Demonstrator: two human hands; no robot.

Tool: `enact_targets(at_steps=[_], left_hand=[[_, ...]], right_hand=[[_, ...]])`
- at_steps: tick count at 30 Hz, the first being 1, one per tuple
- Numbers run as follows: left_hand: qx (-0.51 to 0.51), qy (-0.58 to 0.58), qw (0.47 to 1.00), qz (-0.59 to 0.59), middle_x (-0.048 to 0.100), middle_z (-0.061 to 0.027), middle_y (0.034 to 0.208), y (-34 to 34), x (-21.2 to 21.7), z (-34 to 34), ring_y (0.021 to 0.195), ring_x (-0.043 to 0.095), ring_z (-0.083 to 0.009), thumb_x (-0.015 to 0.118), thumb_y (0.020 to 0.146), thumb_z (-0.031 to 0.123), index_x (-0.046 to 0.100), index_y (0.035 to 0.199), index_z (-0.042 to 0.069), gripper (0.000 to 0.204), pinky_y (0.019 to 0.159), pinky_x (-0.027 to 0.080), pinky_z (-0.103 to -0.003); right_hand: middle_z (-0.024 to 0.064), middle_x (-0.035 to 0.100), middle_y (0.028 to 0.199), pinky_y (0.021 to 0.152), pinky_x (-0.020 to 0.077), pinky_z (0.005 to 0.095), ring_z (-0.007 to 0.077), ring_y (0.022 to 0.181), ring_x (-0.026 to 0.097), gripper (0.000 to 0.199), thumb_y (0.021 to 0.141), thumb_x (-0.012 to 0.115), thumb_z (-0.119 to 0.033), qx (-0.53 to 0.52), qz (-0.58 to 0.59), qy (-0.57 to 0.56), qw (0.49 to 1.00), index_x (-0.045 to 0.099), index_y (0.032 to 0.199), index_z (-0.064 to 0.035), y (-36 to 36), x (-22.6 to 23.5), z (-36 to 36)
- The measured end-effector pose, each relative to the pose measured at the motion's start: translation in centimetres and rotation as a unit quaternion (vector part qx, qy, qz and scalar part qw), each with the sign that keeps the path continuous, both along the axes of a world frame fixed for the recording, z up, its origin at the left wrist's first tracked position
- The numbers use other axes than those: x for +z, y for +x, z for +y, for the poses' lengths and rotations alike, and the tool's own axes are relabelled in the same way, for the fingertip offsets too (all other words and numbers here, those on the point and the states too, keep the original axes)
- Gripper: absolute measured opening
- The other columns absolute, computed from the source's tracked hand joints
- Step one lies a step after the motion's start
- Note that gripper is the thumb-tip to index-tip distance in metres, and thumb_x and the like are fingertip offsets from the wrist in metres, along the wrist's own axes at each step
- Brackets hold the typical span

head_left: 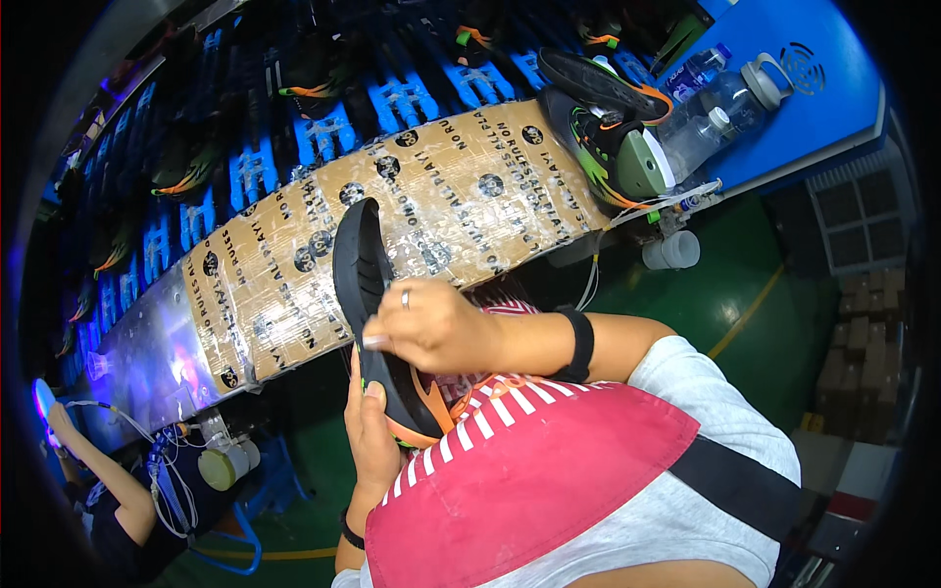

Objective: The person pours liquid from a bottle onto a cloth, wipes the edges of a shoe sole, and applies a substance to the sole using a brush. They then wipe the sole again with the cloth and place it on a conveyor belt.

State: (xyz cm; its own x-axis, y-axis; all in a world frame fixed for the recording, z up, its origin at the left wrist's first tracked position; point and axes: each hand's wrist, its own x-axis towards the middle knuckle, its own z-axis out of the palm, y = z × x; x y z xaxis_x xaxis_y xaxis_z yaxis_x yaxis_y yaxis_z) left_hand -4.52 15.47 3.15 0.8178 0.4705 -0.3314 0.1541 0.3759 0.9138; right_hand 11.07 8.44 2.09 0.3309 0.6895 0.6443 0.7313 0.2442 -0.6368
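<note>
A black shoe lies sole up, slanting from the bench edge to my lap, with orange trim at its near end by my apron. My left hand grips the side of its near half, thumb up against the sole. Over the middle of the sole is my right hand, its fingers curled in and a ring on one of them. Whatever those fingers pinch, if anything, is hidden. Part of the upper is hidden beneath the sole and by my apron.
Brown printed cardboard under clear wrap covers the bench. A pair of black, green and orange shoes sits at its right end, beside bottles on a blue surface. Behind runs a rack with blue holders. Another person's arm is at left.
</note>
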Motion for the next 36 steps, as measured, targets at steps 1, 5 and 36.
enact_targets(at_steps=[1, 5, 36], left_hand=[[-0.011, 0.033, 0.999, 0.005, 0.041, -0.0164, 0.129, -0.2, -0.2, 0.0, 0.117, 0.041, -0.0190, 0.032, 0.088, 0.018, 0.026, 0.135, -0.008, 0.054, 0.098, 0.030, -0.027], [0.002, -0.028, 1.000, 0.000, 0.041, -0.0164, 0.130, 0.0, -0.3, 0.1, 0.117, 0.041, -0.0188, 0.033, 0.088, 0.018, 0.025, 0.135, -0.008, 0.054, 0.098, 0.031, -0.027], [0.091, -0.214, 0.972, -0.039, 0.053, -0.0130, 0.115, 0.1, -1.0, 0.3, 0.103, 0.054, -0.0227, 0.034, 0.090, 0.036, 0.042, 0.123, 0.002, 0.049, 0.090, 0.042, -0.035]], right_hand=[[0.0078, 0.056, 0.067, 0.055, 0.0437, 0.0334, 0.0253, 0.061, 0.054, 0.008, 0.070, 0.067, -0.004, -0.023, 0.006, 0.002, 1.000, 0.062, 0.076, -0.0033, 0.9, 0.3, 0.3], [0.0072, 0.055, 0.065, 0.054, 0.0437, 0.0326, 0.0244, 0.059, 0.054, 0.007, 0.070, 0.066, -0.004, -0.014, 0.006, 0.016, 1.000, 0.063, 0.075, -0.0042, 0.3, 0.4, 0.3], [0.0078, 0.061, 0.073, 0.058, 0.0438, 0.0261, 0.0182, 0.064, 0.060, 0.010, 0.075, 0.064, -0.003, -0.087, 0.158, -0.016, 0.983, 0.065, 0.085, -0.0029, 3.0, 2.8, -0.2]])
